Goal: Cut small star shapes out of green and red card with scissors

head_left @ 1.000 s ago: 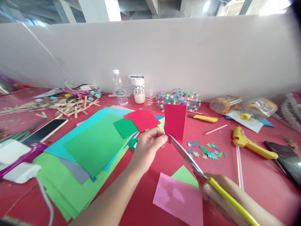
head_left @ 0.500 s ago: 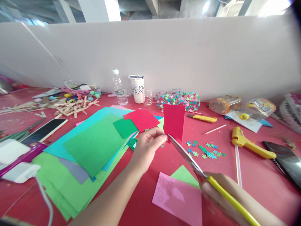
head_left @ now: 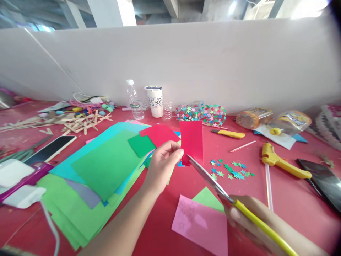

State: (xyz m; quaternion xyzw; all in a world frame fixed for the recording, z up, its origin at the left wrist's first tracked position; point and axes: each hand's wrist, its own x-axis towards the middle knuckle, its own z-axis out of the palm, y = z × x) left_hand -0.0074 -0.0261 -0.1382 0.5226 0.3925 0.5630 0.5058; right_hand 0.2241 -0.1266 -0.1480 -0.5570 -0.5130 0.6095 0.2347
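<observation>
Between thumb and fingers, my left hand (head_left: pixel 166 161) pinches the lower left edge of an upright red paper piece (head_left: pixel 191 140). My right hand (head_left: pixel 239 217) grips scissors (head_left: pixel 210 177) with yellow handles; the blades look nearly closed, their tips close to the paper's lower part. Whether the tips touch the paper I cannot tell. Below them lies a pink paper (head_left: pixel 201 225) with faint star outlines, over a light green sheet (head_left: pixel 209 199). Small cut stars (head_left: pixel 234 170) in green and blue are scattered right of the blades.
Coloured sheets (head_left: pixel 106 160) spread on the left, near a phone (head_left: pixel 50 149) and wooden sticks (head_left: pixel 82 122). At the back stand a water bottle (head_left: pixel 135 103), a white cup (head_left: pixel 155 101) and a star-covered bottle (head_left: pixel 201 113). A yellow cutter (head_left: pixel 229 133) and glue gun (head_left: pixel 285 163) lie right.
My left hand has shifted slightly left with the red paper, away from the scissor tips. The blades have moved slightly left and down.
</observation>
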